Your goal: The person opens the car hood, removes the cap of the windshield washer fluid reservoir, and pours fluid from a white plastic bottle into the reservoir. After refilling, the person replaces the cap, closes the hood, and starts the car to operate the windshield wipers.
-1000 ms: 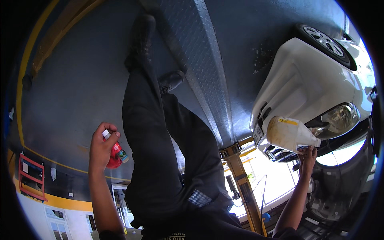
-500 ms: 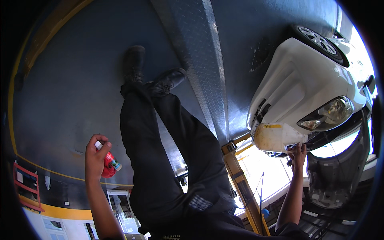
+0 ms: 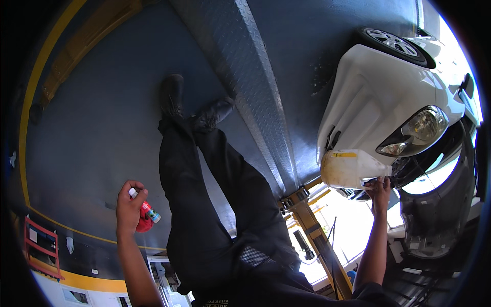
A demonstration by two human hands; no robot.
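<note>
My left hand (image 3: 129,205) is closed around a small red bottle (image 3: 150,211) with a pale cap, held at the left over the floor. Something bright red (image 3: 144,224), perhaps a cloth, shows just below the bottle by the same hand. On the right, my right hand (image 3: 379,197) grips a translucent whitish plastic jug (image 3: 345,169) near its narrow end. Yellowish staining and a yellow strip mark the jug's wider part. It is held beside the front of a white car (image 3: 378,97), below the headlight in the picture.
The car's raised dark hood (image 3: 434,225) is at the far right. A ribbed metal plate strip (image 3: 255,87) crosses the floor beside my boots (image 3: 172,97). A yellow lift post (image 3: 319,240) stands near my right arm. A red rack (image 3: 42,248) is far left.
The whole view has tilted slightly, shifting the car and floor strip leftward. My left hand sits a little lower and further right in the picture. Both hands keep their grips.
</note>
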